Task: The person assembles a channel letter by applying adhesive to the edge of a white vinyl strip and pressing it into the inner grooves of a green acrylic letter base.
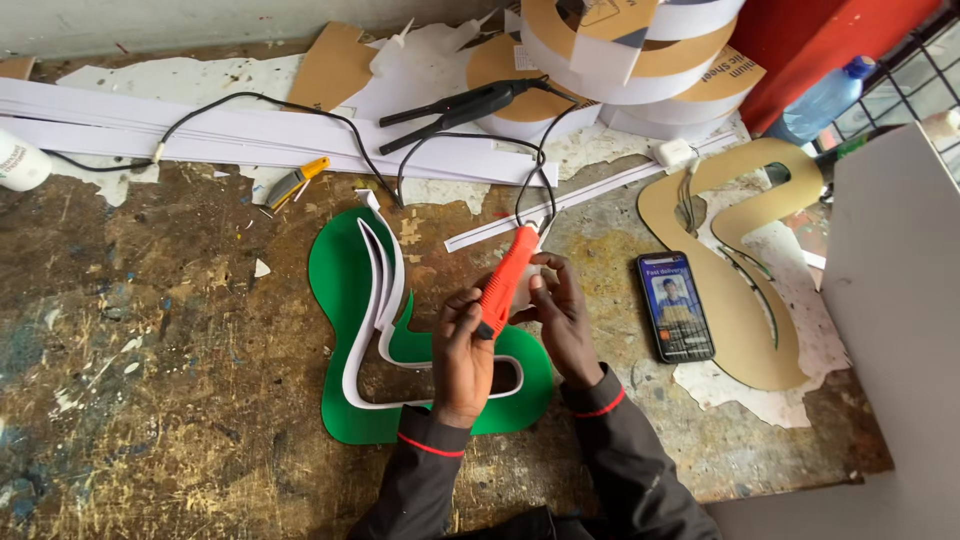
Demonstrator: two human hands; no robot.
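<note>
Gripping an orange corded tool (507, 278) at frame centre, the left hand (462, 362) and right hand (562, 322) clenched it above a green S-shaped sheet (335, 275).

My left hand (462, 352) gripping an orange-handled corded tool (506, 280) at frame centre, my right hand (560, 318) touching it, green S-shaped plastic sheet (340, 275) beneath, black smartphone (675, 306) right of them

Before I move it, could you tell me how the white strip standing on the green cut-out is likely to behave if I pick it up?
The white strip is thin, stands on edge and follows the curves of the green cut-out, so it probably flexes easily and may spring out of shape. It looks light. With the left hand and right hand working an orange tool by it, some of it may be loose.
</note>
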